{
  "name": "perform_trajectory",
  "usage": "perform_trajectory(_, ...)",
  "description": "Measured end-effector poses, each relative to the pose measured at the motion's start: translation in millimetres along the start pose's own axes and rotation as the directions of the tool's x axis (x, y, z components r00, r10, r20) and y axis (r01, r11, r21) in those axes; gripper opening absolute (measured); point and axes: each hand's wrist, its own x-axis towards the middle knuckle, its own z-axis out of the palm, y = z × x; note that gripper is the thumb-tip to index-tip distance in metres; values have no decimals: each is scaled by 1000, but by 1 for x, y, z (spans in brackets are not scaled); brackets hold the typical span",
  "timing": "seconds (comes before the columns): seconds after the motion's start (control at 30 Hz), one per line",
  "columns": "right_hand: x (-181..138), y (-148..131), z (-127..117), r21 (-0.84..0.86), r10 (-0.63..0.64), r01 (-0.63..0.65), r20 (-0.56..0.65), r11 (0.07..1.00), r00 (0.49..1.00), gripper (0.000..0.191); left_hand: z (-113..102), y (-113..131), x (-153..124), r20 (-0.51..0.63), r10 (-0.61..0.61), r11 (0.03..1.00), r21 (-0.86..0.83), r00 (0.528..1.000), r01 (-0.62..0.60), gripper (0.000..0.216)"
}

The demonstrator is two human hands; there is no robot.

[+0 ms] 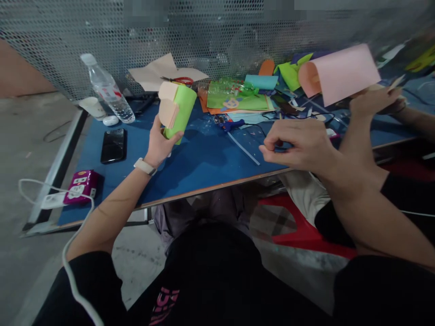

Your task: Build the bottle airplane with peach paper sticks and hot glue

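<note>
My left hand (160,144) is wrapped round the lower end of a green paper tube (185,107), which it holds tilted above the blue table. Two pale peach paper pieces (167,113) are on the tube's left side. My right hand (302,141) hangs over the table's front edge, thumb and fingers pressed together in a pinch; anything between them is too small or hidden to make out. Beyond it on the table lies a blue glue gun (228,123), with a clear glue stick (245,149) nearby. Behind the tube rest red-handled scissors (182,81).
At the left stand a water bottle (110,90) and a paper cup (93,108), near a phone (113,146) and a purple box with a white cable (80,186). Coloured paper (238,100) lies along the mesh panel. A co-worker's hand (374,98) is beside a pink paper roll (346,74).
</note>
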Motion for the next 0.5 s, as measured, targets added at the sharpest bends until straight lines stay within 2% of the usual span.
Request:
perform_trajectory(0.1, -5, -7, -4, -24, -23, 24, 43, 999, 999, 33, 1, -4, 2, 29, 10, 1000, -20, 1000, -10, 91)
perform_trajectory(0.2, -11, -19, -9, -24, -12, 12, 10, 1000, 1000, 30, 1, -4, 3, 38, 21, 1000, -15, 999, -20, 95)
perform_trajectory(0.27, -14, -29, -13, -17, 44, -44, 3, 999, 999, 31, 1, 0, 2, 26, 31, 999, 19, 999, -31, 99)
perform_trajectory(0.37, -17, -42, -19, -9, 158, -158, 58, 987, 986, 30, -4, 9, 2, 15, 39, 993, 108, 999, -40, 105)
perform_trajectory(0.5, -22, -42, -21, 39, 255, -260, 105, 965, 961, 28, -11, 20, 3, 44, 30, 969, 243, 999, -40, 116)
